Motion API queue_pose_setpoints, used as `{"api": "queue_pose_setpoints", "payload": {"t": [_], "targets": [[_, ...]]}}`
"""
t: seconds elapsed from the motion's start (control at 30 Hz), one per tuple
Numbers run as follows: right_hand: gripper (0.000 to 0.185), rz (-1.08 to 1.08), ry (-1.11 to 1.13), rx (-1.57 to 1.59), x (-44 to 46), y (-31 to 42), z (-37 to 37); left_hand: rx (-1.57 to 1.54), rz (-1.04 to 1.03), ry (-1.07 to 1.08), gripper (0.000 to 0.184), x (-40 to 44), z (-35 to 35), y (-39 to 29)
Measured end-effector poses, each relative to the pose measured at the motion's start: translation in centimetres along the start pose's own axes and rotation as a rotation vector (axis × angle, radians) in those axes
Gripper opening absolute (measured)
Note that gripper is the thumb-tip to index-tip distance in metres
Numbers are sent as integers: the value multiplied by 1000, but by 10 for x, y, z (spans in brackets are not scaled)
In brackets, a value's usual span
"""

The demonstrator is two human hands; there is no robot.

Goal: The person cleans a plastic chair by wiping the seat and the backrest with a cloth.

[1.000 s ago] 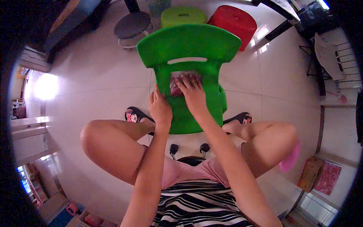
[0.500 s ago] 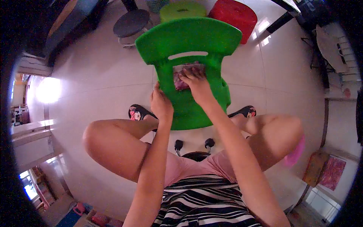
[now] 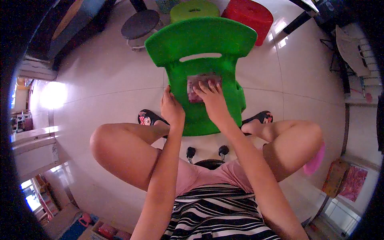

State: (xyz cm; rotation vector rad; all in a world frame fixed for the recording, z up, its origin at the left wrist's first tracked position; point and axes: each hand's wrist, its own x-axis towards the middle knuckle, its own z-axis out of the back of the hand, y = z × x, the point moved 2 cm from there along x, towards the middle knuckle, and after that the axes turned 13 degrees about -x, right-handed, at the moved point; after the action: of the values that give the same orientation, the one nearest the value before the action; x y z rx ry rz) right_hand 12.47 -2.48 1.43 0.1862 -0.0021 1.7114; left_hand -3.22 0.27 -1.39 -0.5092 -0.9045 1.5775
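A green plastic chair (image 3: 204, 120) stands between my legs, its slotted backrest on the far side. On its surface lies a small, flat pinkish-red packet or cloth (image 3: 194, 96), partly covered by my right hand. My right hand (image 3: 212, 98) presses flat on it with the fingers spread. My left hand (image 3: 172, 108) rests at the left edge of the chair, its fingers around the rim; some fingertips are hidden.
Behind the chair stand a grey round stool (image 3: 140, 25), a light green stool (image 3: 195, 9) and a red stool (image 3: 250, 20). Black slippers (image 3: 150, 118) are on my feet. A pink-topped box (image 3: 353, 183) is at the lower right.
My right hand has slid about over the packet, which now sits slightly more to the right in view. The whole chair appears a little higher in view. My left hand stays at the chair's edge.
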Motion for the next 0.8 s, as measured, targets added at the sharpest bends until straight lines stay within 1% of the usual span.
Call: {"api": "queue_pose_setpoints", "payload": {"t": [0.1, 0.2, 0.3, 0.43, 0.53, 0.63, 0.73, 0.8], "targets": [[42, -40, -46, 16, -18, 4, 0, -26, -19, 2, 31, 0, -3, 4], [44, -79, 10, 21, -37, 9, 6, -25, -38, -4, 31, 0, -3, 4], [57, -100, 40, 31, -55, 11, 11, -41, -33, -10, 31, 0, -1, -1], [55, -79, 92, -12, -80, 11, 19, -44, 3, 31, 31, 0, 0, -3], [55, -75, 108, -40, -94, 12, 26, -4, -17, 38, 33, 2, 1, -6], [59, -95, 112, -14, -106, 13, 29, -16, -190, -31, 39, 2, -1, 5], [63, -91, 171, -8, -115, 13, 44, 5, -111, 22, 41, 2, -3, 8], [65, -91, 207, -7, -122, 11, 46, 10, -143, 9, 42, 2, -2, 6]]}}
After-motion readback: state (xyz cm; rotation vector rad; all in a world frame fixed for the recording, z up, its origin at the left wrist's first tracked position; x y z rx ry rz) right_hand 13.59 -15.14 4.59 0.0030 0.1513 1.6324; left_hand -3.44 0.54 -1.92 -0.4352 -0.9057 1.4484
